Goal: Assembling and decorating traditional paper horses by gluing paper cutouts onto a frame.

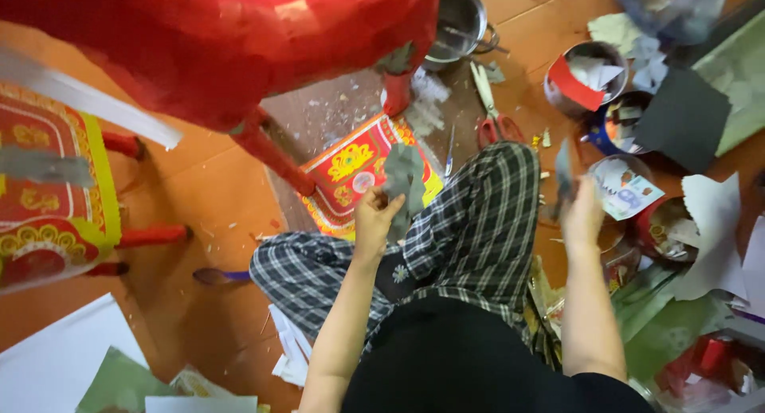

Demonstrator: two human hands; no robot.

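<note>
Fingers (386,199) on grey paper scrap (404,178)

— Lying on the orange floor (199,182): red-handled scissors (492,118), a steel pot (458,19), round tins (586,78) holding paper scraps

— And leaning at left?

— Standing there, a red and yellow paper figure (48,190); spreading at right, green sheets (669,325) and a dark grey sheet (684,118); resting lower left, white paper (56,357)

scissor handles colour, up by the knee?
Red, on the scissors lying on the floor; head view.
</note>
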